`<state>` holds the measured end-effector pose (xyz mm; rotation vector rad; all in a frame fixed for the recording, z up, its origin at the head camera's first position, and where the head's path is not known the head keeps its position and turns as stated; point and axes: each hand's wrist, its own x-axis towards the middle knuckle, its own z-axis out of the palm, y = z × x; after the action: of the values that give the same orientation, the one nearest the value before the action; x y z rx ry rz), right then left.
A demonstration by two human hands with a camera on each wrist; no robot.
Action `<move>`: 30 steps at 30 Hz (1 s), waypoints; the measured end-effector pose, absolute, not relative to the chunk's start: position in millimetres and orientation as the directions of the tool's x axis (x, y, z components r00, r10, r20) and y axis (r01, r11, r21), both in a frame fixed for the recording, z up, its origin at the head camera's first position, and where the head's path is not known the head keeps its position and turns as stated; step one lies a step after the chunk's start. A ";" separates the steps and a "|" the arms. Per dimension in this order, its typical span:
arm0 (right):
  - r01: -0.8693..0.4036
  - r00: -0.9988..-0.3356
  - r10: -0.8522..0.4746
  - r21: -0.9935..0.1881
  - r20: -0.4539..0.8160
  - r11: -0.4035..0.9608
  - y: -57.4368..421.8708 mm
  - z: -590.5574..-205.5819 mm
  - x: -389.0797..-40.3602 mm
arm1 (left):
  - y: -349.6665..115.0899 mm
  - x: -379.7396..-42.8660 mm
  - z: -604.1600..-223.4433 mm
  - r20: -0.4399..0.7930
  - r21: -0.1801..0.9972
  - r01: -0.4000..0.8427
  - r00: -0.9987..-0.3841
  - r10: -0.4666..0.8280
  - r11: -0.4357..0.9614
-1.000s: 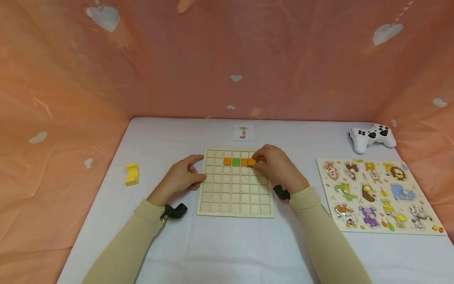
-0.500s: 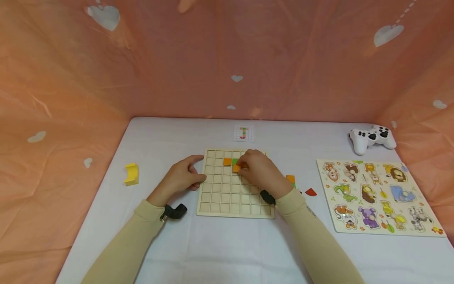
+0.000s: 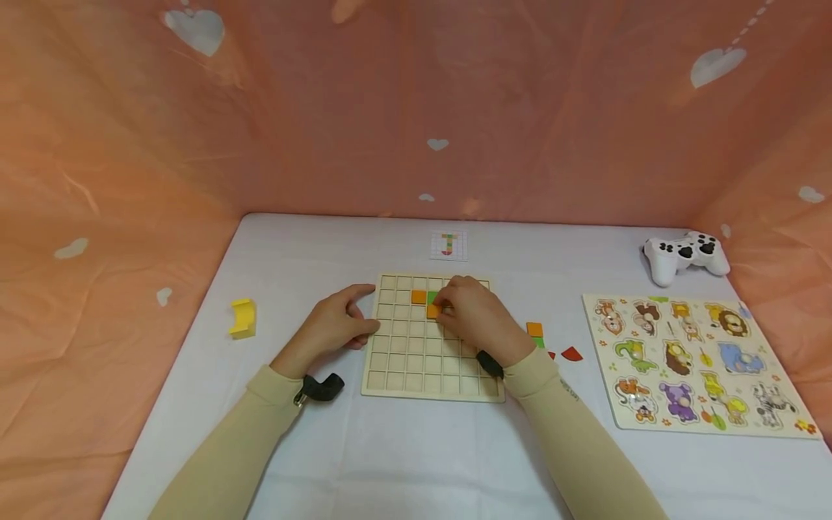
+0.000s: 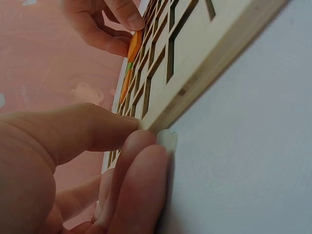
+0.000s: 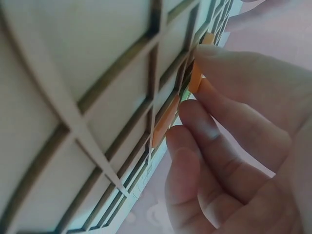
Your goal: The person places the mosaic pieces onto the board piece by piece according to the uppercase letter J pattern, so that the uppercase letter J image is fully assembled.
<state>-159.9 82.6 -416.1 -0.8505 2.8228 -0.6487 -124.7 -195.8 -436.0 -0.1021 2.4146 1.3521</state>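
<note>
A pale wooden grid board [image 3: 396, 361] lies on the table. My left hand [image 3: 331, 321] holds its left edge; in the left wrist view the thumb [image 4: 97, 129] is on the rim, with curled fingertips [image 4: 146, 175] beside and below it. My right hand [image 3: 477, 314] pinches an orange square tile [image 3: 432, 311], tilted over the cell just below a green tile [image 3: 432, 296]. That held tile [image 5: 196, 77] shows between thumb and finger in the right wrist view. Another orange tile [image 3: 419, 297] sits left of the green one. A further orange tile [image 5: 166, 122] in the row is hidden by my hand in the head view.
Right of the board lie a loose orange tile [image 3: 534, 329], a green tile [image 3: 537, 342] and red wedge pieces [image 3: 572, 354]. Behind stands a printed J card [image 3: 448, 245]. An animal puzzle [image 3: 702, 365], a white game controller [image 3: 686, 254] and a yellow block [image 3: 243, 318] lie around.
My right hand has moved left and nearer me, carrying the orange tile from the row's right end to below the green tile. Loose pieces beside the board are uncovered. My left hand stays put.
</note>
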 end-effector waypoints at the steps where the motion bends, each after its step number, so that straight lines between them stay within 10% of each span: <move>1: -0.501 -0.833 -0.553 -0.433 0.008 0.749 82.7 -416.3 -160.3 | -195.7 -124.6 -436.0 -0.354 0.807 -0.242 -0.928 0.114 0.539; 30: -0.501 -0.827 -0.562 -0.437 -0.012 0.747 83.9 -418.6 -161.1 | -193.5 -126.3 -436.4 -0.367 0.791 -0.254 -0.925 0.099 0.557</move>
<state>-161.1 83.9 -418.6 -0.8578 2.8016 -0.6394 -126.3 -193.5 -436.4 -0.1265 2.4247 1.3178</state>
